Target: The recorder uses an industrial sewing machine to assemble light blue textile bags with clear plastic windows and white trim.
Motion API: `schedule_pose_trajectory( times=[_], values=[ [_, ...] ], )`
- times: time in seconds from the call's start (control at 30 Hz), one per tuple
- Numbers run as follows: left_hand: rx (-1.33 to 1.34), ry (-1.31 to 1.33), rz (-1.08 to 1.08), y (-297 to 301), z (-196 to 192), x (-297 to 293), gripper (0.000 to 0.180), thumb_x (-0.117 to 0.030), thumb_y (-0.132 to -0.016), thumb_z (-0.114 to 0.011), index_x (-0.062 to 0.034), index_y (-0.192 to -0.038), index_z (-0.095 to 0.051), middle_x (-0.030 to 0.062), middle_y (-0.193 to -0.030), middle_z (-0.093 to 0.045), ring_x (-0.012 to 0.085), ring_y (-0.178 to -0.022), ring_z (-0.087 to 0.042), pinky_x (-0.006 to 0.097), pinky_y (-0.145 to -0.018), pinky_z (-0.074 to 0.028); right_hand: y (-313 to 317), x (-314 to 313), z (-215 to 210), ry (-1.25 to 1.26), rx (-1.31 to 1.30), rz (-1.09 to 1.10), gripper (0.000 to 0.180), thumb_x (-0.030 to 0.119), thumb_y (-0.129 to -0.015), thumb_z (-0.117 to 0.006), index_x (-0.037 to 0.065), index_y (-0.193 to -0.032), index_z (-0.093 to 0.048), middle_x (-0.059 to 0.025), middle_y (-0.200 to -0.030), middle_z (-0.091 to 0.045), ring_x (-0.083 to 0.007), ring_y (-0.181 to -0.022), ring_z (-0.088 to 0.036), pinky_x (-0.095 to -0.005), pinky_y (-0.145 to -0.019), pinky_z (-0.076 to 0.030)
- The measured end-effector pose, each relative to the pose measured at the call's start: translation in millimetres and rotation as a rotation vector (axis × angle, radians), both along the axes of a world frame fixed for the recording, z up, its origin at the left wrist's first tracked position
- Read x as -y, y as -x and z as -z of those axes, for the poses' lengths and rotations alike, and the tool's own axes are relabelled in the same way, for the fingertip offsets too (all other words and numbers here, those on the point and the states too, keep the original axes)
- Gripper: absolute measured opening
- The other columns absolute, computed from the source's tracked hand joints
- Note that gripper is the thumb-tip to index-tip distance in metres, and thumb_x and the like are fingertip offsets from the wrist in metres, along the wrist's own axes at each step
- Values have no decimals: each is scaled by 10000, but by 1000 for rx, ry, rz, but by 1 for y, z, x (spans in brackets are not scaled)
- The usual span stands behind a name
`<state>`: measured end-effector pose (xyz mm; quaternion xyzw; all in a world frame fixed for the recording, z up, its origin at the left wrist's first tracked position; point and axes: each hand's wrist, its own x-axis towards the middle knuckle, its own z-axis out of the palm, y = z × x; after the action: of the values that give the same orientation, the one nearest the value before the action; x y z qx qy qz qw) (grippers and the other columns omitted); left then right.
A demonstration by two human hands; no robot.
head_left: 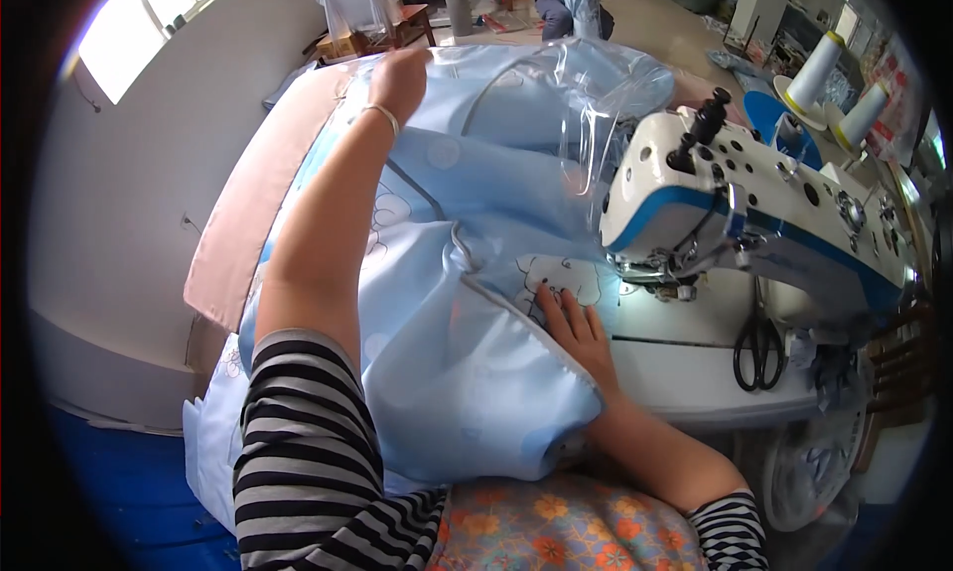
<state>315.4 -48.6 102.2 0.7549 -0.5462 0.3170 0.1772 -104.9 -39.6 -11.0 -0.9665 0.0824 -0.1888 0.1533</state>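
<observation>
Presently: one pale blue cloth, heaped beside the sewing machine, its loose folds bunched left of the needle end. One right hand, laid flat on the cloth near the needle end, fingers slightly spread. One left hand, over the cloth's far part, fingers curled; whether it grips fabric, cannot tell. Likely hazards: a stray fold stitched in, from bunching; skewed fabric, from uneven pull; a pricked finger, from nearness to the needle end; scissors snagged, should cloth slide right
</observation>
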Motion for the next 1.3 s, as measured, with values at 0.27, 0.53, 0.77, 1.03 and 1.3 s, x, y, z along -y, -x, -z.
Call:
schedule_pose_trajectory(
  times=[0.27, 0.53, 0.77, 1.03, 1.3],
  values=[
    [320, 352, 240, 196, -139, -108, 238, 0, -862, -566, -80, -1067, -658, 121, -871, -659, 295, -748, -638, 393, -694, -509, -1, 3, 15, 9, 63, -15, 711, 409, -762, -647, 156, -1403, -474, -204, -1516, -291, -469, -1364, -300, -582, -1102, -238],
    [108, -733, 24, 448, -94, -286, 243, -101, -850, -613, -61, -1086, -654, 61, -698, -570, 246, -624, -573, 358, -574, -447, 8, 5, 12, -48, 159, -31, 728, 396, -726, -707, 157, -1381, -496, -234, -1485, -322, -423, -1340, -363, -523, -1056, -326],
    [-1012, -1112, 54, 455, 76, -260, 194, -204, -925, -536, -36, -993, -606, 191, -801, -651, 390, -738, -635, 427, -664, -504, 38, 9, 3, -1107, 258, -110, 409, 238, -959, -525, 18, -1304, -524, -137, -1289, -581, -268, -1153, -575, -340, -932, -472],
    [-367, -1564, 480, 471, 37, -170, 195, -217, -877, -552, -76, -915, -679, 124, -851, -670, 280, -766, -670, 403, -638, -521, 117, -13, 27, -2632, 666, -558, 398, 276, -1019, -441, -41, -1240, -537, -132, -1211, -589, -242, -1151, -542, -369, -994, -416],
    [-22, -619, 409, 389, -58, -47, 365, -403, -902, -586, -52, -922, -686, 150, -1011, -681, 326, -874, -652, 429, -767, -516, 138, -36, -11, -1787, 231, -130, 111, 145, -942, -575, 40, -915, -596, -33, -837, -617, -128, -743, -585, -263, -727, -471]
  ],
)
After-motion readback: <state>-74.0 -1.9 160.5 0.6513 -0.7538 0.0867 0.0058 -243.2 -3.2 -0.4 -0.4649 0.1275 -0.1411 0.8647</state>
